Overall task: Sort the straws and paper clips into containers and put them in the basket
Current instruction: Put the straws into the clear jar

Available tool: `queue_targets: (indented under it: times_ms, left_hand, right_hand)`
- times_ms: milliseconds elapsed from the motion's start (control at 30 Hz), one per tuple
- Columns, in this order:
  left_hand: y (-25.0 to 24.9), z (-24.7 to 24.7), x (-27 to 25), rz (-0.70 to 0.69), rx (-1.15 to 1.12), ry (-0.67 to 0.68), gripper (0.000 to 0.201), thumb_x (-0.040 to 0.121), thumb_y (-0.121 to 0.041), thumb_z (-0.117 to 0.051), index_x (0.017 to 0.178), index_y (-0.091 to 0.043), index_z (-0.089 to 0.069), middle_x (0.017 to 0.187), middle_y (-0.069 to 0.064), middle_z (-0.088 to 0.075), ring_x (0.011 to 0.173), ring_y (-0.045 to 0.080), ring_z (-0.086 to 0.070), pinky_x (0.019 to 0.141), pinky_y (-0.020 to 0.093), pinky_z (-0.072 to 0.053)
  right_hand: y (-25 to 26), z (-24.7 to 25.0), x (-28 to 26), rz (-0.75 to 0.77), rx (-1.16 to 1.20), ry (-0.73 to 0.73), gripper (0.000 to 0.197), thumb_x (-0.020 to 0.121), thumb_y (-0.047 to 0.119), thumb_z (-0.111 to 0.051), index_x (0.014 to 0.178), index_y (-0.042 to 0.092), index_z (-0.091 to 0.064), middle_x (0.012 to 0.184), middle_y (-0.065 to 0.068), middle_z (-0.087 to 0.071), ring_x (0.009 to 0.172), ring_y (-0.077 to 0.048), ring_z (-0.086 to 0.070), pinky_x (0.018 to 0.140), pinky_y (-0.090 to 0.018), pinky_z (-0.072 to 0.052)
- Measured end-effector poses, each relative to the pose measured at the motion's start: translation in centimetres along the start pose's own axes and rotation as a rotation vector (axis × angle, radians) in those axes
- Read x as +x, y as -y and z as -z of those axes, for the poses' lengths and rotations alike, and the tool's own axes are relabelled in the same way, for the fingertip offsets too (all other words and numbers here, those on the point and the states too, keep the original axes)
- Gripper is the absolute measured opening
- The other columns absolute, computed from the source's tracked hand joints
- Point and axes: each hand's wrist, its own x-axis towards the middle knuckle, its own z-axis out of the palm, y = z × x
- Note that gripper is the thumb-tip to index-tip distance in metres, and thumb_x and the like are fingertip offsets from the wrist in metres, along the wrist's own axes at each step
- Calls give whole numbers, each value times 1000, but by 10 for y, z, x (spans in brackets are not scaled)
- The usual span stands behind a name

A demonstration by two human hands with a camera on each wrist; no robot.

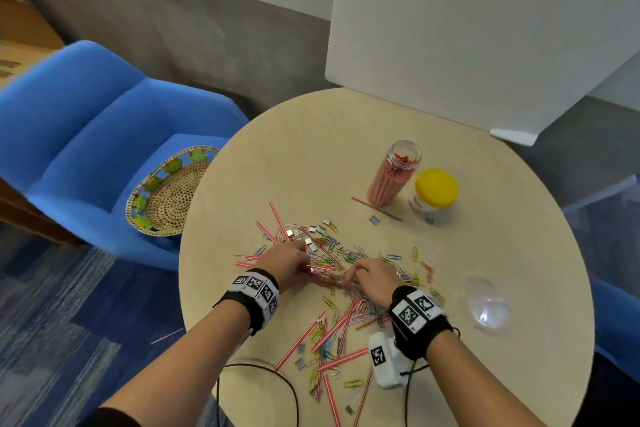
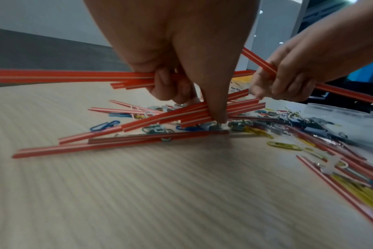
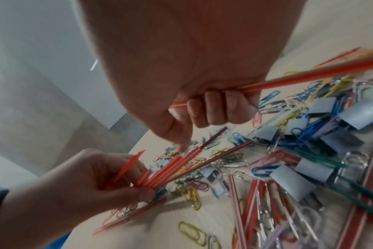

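Red-and-white striped straws [image 1: 332, 329] and coloured paper clips [image 1: 394, 257] lie mixed with small metal binder clips on the round table [image 1: 311, 156]. My left hand [image 1: 300, 262] grips a bundle of several straws [image 2: 74, 76] just above the pile, thumb down on more straws. My right hand [image 1: 356, 274] is close beside it, fingers curled round a few straws [image 3: 309, 75]. In the right wrist view the left hand [image 3: 121, 178] pinches a fan of straws [image 3: 177, 166]. An open clear jar [image 1: 394, 173] stands at the back, packed with straws.
A jar with a yellow lid [image 1: 435, 192] stands beside the straw jar. A clear lid [image 1: 488, 305] lies at the table's right. The woven basket [image 1: 166, 191] sits on a blue chair [image 1: 86, 135] to the left. White boards [image 1: 485, 28] stand behind.
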Motion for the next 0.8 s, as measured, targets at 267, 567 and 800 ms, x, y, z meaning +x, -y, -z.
queue_targets:
  times_ms: [267,567,800]
  left_hand:
    - [8,15,-10,4,-41,-24,20,92,-25,-63,107,-22,-75,96,-2,-74,89,17,-64,77,25,-44]
    - [22,20,-36,307,-249,-122,21,100,-15,-42,120,-10,-49,93,12,-69,84,30,-64,74,36,-49]
    - [21,19,-55,386,-482,-231,14,102,-16,-35,106,-13,-48,76,8,-67,68,26,-61,63,31,-44]
  right_hand:
    - [19,-17,-3,214,-334,-130,47,82,37,-71,126,30,-59,117,7,-63,108,-16,-58,92,-30,-46]
    - [8,-20,10,162,-440,-168,15,86,35,-71,98,27,-67,103,4,-66,93,-18,-62,78,-27,-48]
    - [3,-13,15,247,-456,-265,14,95,31,-59,94,21,-69,98,2,-54,87,-20,-59,71,-27,-42]
